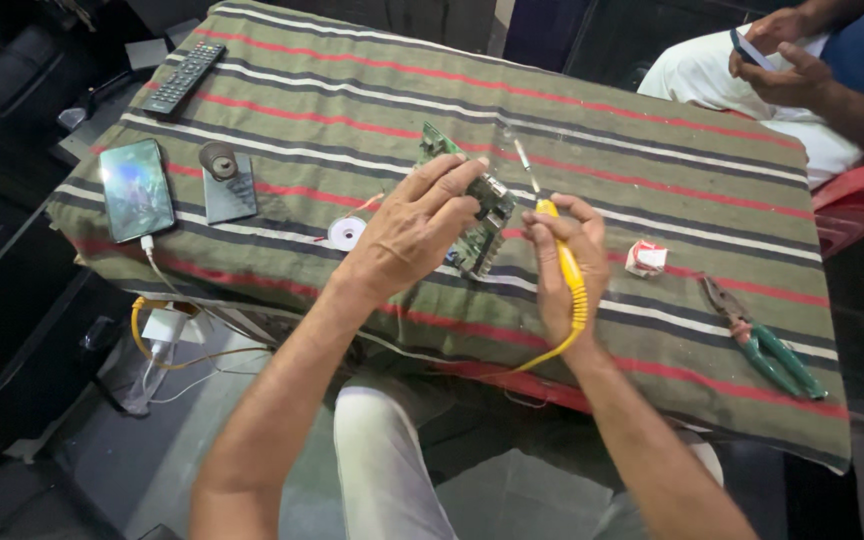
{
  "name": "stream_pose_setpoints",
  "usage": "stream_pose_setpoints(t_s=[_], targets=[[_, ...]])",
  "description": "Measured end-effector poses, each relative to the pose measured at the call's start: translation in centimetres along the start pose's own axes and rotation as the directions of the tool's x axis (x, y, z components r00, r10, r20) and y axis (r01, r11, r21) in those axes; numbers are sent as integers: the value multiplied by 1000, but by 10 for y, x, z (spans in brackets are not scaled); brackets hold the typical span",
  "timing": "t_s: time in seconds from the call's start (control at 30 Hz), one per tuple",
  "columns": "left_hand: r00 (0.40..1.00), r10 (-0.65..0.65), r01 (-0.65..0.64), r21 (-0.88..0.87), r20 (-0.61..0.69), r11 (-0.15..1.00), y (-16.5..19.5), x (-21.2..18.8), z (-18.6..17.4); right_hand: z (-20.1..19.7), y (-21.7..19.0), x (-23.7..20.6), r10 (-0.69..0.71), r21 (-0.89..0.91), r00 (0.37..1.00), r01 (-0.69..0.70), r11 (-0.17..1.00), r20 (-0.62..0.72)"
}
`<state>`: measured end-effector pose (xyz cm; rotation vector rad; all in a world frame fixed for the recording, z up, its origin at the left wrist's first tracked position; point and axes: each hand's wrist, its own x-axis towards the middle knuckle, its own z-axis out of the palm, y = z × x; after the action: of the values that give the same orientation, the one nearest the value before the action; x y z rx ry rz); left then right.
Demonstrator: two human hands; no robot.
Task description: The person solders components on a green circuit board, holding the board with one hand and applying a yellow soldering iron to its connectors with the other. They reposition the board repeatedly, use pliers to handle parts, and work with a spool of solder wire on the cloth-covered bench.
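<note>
- Gripped in the left hand (414, 228): green circuit board (479, 215), tilted above the striped cloth (372, 90).
- Right hand (564, 262): closed around a yellow soldering iron (560, 255), tip beside the board.
- Pliers (767, 345): well apart, at right.

The left hand (414, 230) covers the middle of the green printed circuit board (480, 222), so only the top corner and the lower right part of the board show, and its small parts are too fine to tell. The yellow-handled soldering iron (564, 262) is partly hidden inside the right hand (564, 268), and its yellow cord drops out of sight under the edge of the striped green cloth (652, 130). At the top right, another person's hands (780, 55) hold a small dark object that is mostly covered, and the picture edge cuts off that person's arms.
</note>
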<state>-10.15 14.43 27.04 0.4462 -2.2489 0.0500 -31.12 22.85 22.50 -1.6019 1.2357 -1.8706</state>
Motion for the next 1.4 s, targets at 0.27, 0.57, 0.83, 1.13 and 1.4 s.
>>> stream_pose_setpoints(t_s=[0.27,0.57,0.83,1.13,1.4], targets=[[1000,5,-4,14,-12,1000,-34,-34,3,66,18,-11,14,-141,1000,-15,990,-5],[955,-184,146,-175,-232,974,-28,-55,12,91,20,-18,-25,-179,999,19,984,-34],[679,-693,343,-730,-242,591,21,-76,39,104,16,-32,-134,-239,991,128,962,-11],[512,-835,243,-898,-203,367,36,-91,17,147,12,-56,-78,-4,996,78,997,38],[372,-908,84,-968,-191,238,8,-120,9,177,12,-69,-404,-278,896,442,853,183]])
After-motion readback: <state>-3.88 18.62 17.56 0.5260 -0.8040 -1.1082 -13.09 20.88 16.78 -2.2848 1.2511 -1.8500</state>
